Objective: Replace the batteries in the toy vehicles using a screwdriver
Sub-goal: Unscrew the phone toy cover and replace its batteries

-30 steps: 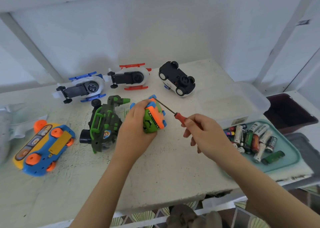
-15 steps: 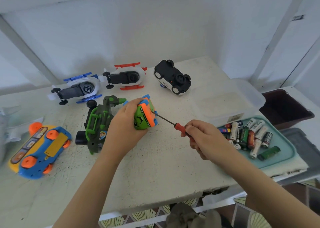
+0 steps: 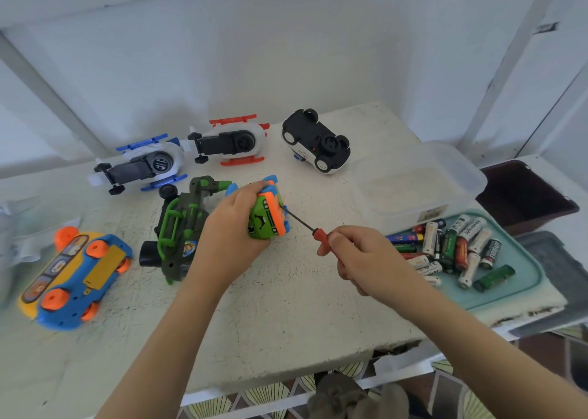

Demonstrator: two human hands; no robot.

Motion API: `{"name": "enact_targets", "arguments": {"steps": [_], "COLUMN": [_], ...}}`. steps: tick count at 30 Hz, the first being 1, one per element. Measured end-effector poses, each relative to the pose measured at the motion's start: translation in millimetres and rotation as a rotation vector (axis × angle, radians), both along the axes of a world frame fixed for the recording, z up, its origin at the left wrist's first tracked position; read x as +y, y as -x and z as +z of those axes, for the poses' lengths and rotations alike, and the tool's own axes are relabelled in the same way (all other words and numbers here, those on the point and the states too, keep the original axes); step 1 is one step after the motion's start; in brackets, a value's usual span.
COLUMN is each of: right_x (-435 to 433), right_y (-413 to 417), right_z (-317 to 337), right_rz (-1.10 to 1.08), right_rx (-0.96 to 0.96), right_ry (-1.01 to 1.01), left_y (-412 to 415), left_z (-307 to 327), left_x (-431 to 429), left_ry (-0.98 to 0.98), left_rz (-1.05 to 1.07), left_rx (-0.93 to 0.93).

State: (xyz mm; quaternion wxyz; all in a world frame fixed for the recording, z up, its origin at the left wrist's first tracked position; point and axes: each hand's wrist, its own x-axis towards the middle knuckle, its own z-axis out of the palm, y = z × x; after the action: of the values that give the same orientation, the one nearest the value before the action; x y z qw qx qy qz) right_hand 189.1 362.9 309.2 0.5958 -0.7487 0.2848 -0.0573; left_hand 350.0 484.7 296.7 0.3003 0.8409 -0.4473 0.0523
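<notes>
- Six toy vehicles are out, and I judge the job barely begun. The blue helicopter (image 3: 143, 164), red helicopter (image 3: 232, 142), black-bellied car (image 3: 318, 145), dark green vehicle (image 3: 179, 227) and blue-and-yellow bus (image 3: 76, 275) lie belly-up on the table (image 3: 286, 307). Whether any has fresh cells I cannot tell.
- Loose batteries (image 3: 445, 247) wait on the teal tray (image 3: 509, 291) to my right, none in my grip.
- My left fingers (image 3: 251, 188) are curled round the small green car (image 3: 265, 220), holding it tipped on its side with the underside turned right. Whether it rests on the table I cannot tell.
- My right fingers (image 3: 345, 235) pinch the red handle of the screwdriver (image 3: 319, 235). Its tip meets the car's underside, where the screw itself is hidden from me.
- Left to do, I reckon: loosen this cover, swap the cells, close it, then do the other five.
</notes>
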Motion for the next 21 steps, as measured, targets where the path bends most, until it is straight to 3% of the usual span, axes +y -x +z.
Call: {"name": "enact_targets", "arguments": {"steps": [9, 21], "right_x": [20.1, 16.6], "right_y": [-3.9, -4.6], "right_z": [0.7, -0.8], "right_rz": [-0.015, 0.001], "right_rx": [0.007, 0.004], "right_ry": [0.037, -0.083], "left_y": [5.4, 0.8], "left_z": [-2.3, -0.3], "left_x": [-5.3, -1.0], "left_ry": [-0.002, -0.019], "left_rz": [0.007, 0.000], "left_rx": [-0.066, -0.064]}}
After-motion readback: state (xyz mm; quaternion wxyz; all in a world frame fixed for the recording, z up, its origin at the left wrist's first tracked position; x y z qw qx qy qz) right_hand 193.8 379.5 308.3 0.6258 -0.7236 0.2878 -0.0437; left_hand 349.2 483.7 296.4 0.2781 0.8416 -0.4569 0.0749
